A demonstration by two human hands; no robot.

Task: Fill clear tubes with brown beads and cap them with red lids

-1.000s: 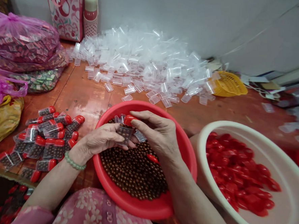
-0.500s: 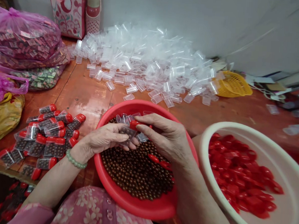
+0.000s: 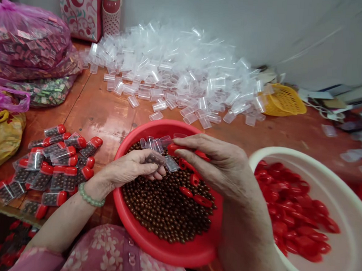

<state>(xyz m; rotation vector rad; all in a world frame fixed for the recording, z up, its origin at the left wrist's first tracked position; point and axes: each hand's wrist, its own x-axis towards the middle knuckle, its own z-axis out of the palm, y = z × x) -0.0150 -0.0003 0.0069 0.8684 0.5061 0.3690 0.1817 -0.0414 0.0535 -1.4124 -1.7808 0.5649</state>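
Observation:
My left hand [image 3: 133, 167], with a green bead bracelet at the wrist, is closed around a small clear container [image 3: 155, 159] with brown balls inside. Between the thumb and fingers of my right hand [image 3: 225, 164] is a red cap [image 3: 172, 149], a little to the right of that container and apart from it. Both hands are over a red basin [image 3: 161, 253] of shiny brown balls [image 3: 164, 208]. Several clear containers [image 3: 153, 143] lie at the basin's far side, and loose red caps [image 3: 203, 200] rest on the balls, partly under my right hand.
Filled containers with red caps [image 3: 63, 177] are piled on the wooden table at left. Clear empty containers [image 3: 172, 77] form a heap by the wall. A white basin [image 3: 347, 227] of red caps stands at right, a yellow basket [image 3: 285, 102] behind it. Pink bags [image 3: 27, 40] sit far left.
My right hand has moved right with the red cap, away from the container in my left hand. More loose red caps show under it. The left hand has barely moved.

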